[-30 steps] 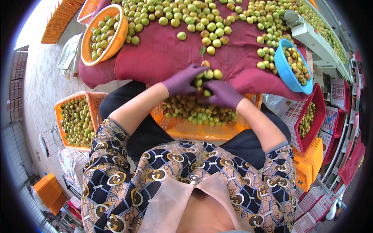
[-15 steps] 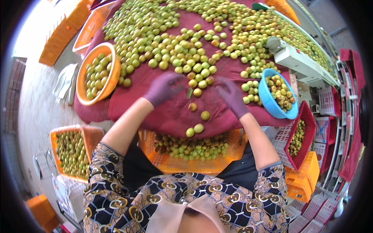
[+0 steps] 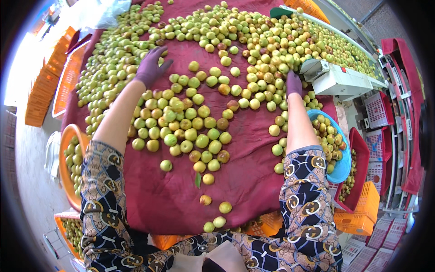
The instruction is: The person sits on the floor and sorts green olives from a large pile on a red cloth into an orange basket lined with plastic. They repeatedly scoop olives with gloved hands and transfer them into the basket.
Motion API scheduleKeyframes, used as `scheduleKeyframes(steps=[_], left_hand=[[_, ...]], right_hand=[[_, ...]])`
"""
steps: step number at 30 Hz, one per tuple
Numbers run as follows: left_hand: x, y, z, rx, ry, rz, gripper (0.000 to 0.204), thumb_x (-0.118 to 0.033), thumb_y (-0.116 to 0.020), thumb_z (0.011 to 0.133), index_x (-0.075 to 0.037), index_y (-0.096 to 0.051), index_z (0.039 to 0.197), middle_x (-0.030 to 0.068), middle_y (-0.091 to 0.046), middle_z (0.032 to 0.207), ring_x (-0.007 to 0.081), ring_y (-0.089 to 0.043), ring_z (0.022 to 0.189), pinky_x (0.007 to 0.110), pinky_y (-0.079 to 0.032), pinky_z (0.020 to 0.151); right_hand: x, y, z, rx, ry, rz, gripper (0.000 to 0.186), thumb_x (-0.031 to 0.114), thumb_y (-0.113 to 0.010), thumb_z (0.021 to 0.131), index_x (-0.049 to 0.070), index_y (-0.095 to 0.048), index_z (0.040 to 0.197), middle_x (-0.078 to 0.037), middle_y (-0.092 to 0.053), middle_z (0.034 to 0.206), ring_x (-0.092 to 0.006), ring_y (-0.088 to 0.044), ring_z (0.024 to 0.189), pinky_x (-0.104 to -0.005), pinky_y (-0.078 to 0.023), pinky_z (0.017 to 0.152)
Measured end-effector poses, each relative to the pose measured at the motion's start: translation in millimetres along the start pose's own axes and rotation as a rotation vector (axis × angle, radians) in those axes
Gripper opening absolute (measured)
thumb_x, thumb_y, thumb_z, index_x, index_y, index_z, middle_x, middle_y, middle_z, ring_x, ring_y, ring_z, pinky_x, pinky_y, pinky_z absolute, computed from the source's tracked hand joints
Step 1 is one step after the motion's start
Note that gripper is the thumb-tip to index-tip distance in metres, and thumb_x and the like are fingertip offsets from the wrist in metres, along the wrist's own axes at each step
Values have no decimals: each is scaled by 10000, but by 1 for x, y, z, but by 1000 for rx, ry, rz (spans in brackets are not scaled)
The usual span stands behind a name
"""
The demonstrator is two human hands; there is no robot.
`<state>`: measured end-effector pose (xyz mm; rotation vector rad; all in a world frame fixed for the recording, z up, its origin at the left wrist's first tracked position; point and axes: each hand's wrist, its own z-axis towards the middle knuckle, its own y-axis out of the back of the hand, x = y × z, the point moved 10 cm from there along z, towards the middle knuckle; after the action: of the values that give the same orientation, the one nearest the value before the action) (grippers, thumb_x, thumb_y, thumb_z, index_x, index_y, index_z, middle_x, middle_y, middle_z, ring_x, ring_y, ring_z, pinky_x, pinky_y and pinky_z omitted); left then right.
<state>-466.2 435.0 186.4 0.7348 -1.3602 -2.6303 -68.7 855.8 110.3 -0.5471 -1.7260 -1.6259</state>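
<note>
Round green-yellow fruits like jujubes (image 3: 181, 119), some blushed brown, lie in heaps over a dark red cloth (image 3: 181, 195). My left hand (image 3: 152, 67), in a purple glove, reaches to the far left with its fingers spread. It rests at the edge of the left heap and holds nothing. At the right, my right hand (image 3: 294, 84), also gloved in purple, reaches into the heap beside a white machine chute (image 3: 340, 79). Its fingers are hidden among the fruits there. A small green leaf (image 3: 198, 180) lies by the near fruits.
An orange basin (image 3: 68, 136) of fruits stands at the left edge, a blue basin (image 3: 346, 161) at the right. Orange crates (image 3: 364, 204) and a red-lined crate (image 3: 358, 154) are lower right. Another crate of fruits (image 3: 70, 226) stands lower left.
Both hands have moved forward and apart, from near the middle of the cloth: the left to the far left heap, the right into the right heap. The view has shifted forward.
</note>
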Motion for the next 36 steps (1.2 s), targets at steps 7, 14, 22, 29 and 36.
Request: scheduleKeyframes(steps=[7, 14, 22, 29, 36], left_hand=[[-4, -107, 93, 24, 81, -301, 780, -521, -734, 863, -26, -508, 1422, 244, -549, 1396, 369, -565, 1270, 407, -454, 1080], [8, -147, 101, 315, -83, -583, 870, -104, -715, 792, -113, -319, 1568, 121, -273, 1622, 264, -316, 1483, 352, -264, 1245], [0, -119, 78, 482, 123, -702, 611, -335, -549, 992, -118, -392, 1542, 81, -433, 1549, 219, -395, 1426, 357, -278, 1226], [8, -26, 31, 695, 347, -765, 631, -588, -425, 1034, -120, -562, 1435, 83, -604, 1386, 182, -531, 1306, 375, -395, 1125], [33, -60, 67, 207, 159, -324, 727, -530, -687, 915, -83, -501, 1457, 137, -624, 1339, 221, -592, 1227, 351, -467, 1050]], right_hand=[[80, -106, 29, 414, -45, 638, 924, 675, -646, 856, 40, -447, 1498, -133, -508, 1473, -275, -492, 1304, -428, -397, 1097], [156, -132, 28, 728, 205, 1032, 631, 615, -528, 983, 63, -617, 1273, -33, -652, 1197, -136, -610, 1073, -317, -527, 923], [210, -178, -111, 891, 411, 644, 626, 556, -509, 1019, 26, -612, 1336, -36, -613, 1348, -124, -549, 1209, -286, -411, 1076], [215, -118, -10, 307, 692, 501, 325, 354, -590, 962, 64, -718, 1031, -118, -737, 922, -248, -704, 824, -365, -555, 806], [130, 10, 101, -322, 341, -828, 702, 689, -463, 908, 218, -548, 1421, -123, -489, 1488, -392, -517, 1290, -552, -466, 1031]])
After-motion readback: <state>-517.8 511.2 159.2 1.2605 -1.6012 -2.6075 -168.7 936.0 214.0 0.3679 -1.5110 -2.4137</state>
